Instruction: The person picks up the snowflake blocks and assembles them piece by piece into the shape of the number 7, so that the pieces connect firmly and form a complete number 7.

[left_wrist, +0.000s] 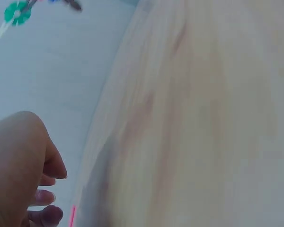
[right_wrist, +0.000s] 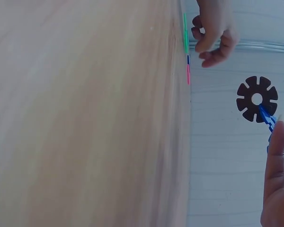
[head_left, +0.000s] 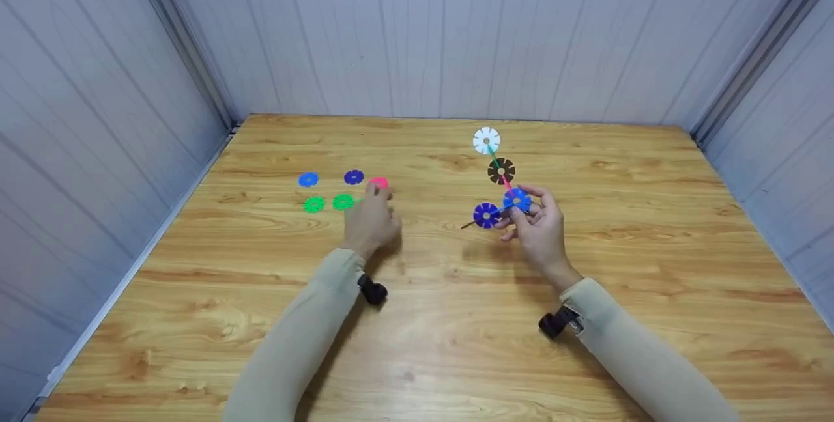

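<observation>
My right hand (head_left: 542, 230) pinches a light blue notched disc (head_left: 518, 199) between thumb and fingers. That disc belongs to a raised chain of slotted discs, including a white disc (head_left: 487, 140), a black disc (head_left: 502, 172) and a dark blue disc (head_left: 485, 215). Other links appear edge-on. Over the table, my left hand (head_left: 371, 220) hovers with loosely bent fingers and nothing visible in them. Its fingertips partly cover a pink disc (head_left: 378, 182) that lies flat on the tabletop; the right wrist view shows a gap between hand and disc (right_wrist: 188, 74).
On the wooden table (head_left: 417, 344), loose discs lie left of the left hand: a blue disc (head_left: 308, 179), a dark blue disc (head_left: 354, 177), and green discs (head_left: 314, 204), one partly behind the fingers. Pale panel walls (head_left: 417, 31) enclose the back and sides.
</observation>
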Tool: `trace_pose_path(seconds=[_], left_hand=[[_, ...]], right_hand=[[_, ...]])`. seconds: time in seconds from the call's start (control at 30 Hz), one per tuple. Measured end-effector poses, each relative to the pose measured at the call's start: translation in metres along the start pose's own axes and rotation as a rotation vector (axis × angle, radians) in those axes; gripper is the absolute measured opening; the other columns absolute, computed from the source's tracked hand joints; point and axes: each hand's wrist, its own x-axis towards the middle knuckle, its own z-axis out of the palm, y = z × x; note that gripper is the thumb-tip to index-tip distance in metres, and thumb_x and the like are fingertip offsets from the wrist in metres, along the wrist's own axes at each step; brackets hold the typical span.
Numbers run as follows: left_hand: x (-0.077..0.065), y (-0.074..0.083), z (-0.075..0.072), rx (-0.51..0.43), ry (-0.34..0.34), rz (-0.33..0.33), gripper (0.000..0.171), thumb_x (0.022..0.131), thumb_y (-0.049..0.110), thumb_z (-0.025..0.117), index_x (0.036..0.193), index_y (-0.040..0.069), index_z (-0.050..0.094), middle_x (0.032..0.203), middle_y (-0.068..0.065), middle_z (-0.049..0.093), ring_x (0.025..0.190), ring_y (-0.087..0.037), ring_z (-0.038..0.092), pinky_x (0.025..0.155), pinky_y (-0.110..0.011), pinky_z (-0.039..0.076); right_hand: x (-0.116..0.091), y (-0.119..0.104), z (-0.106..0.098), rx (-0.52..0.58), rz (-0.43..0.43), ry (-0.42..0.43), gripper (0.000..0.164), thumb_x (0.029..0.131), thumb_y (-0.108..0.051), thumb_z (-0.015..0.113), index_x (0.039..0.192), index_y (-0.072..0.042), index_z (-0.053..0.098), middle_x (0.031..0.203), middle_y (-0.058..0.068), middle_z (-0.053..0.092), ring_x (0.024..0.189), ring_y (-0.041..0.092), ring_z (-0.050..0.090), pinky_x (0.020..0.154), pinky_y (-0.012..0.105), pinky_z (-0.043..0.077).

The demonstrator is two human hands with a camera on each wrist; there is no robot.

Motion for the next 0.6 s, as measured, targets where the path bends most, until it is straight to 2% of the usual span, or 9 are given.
trace_pose_path(seconds=[0.17, 0.27, 0.4, 0.6], left_hand=[[0.004, -0.032, -0.011, 0.047, -0.027, -0.111, 0.041, 0.090, 0.017, 0.051, 0.126, 0.001, 0.061, 0.139, -0.024, 0.043, 0.061, -0.024, 0.053, 0.051, -0.039, 0.047], [0.004, -0.043, -0.014, 0.069, -0.060, -0.151, 0.043, 0.091, 0.019, 0.049, 0.126, -0.002, 0.060, 0.140, -0.026, 0.040, 0.060, -0.024, 0.051, 0.050, -0.041, 0.047], [0.004, -0.046, -0.015, 0.059, -0.085, -0.168, 0.039, 0.092, 0.024, 0.055, 0.119, -0.004, 0.061, 0.135, -0.025, 0.041, 0.065, -0.026, 0.053, 0.054, -0.043, 0.050], [0.004, -0.041, -0.016, -0.010, -0.089, -0.148, 0.041, 0.093, 0.036, 0.066, 0.117, 0.003, 0.061, 0.131, -0.019, 0.044, 0.075, -0.029, 0.059, 0.067, -0.046, 0.052]], right_hand=[[0.000, 0.001, 0.000, 0.010, 0.003, -0.022, 0.039, 0.094, 0.017, 0.050, 0.131, 0.009, 0.042, 0.093, 0.030, 0.063, 0.067, 0.029, 0.067, 0.051, 0.035, 0.057], [-0.001, 0.001, 0.001, 0.000, 0.009, -0.032, 0.039, 0.094, 0.017, 0.049, 0.132, 0.009, 0.042, 0.093, 0.030, 0.064, 0.067, 0.028, 0.067, 0.051, 0.036, 0.057], [-0.001, 0.001, 0.001, -0.010, 0.027, -0.040, 0.040, 0.095, 0.016, 0.049, 0.133, 0.010, 0.041, 0.094, 0.030, 0.064, 0.067, 0.027, 0.067, 0.051, 0.037, 0.057], [0.000, 0.000, -0.001, -0.033, 0.042, -0.051, 0.040, 0.096, 0.014, 0.050, 0.134, 0.008, 0.041, 0.093, 0.029, 0.064, 0.067, 0.026, 0.067, 0.051, 0.037, 0.057]])
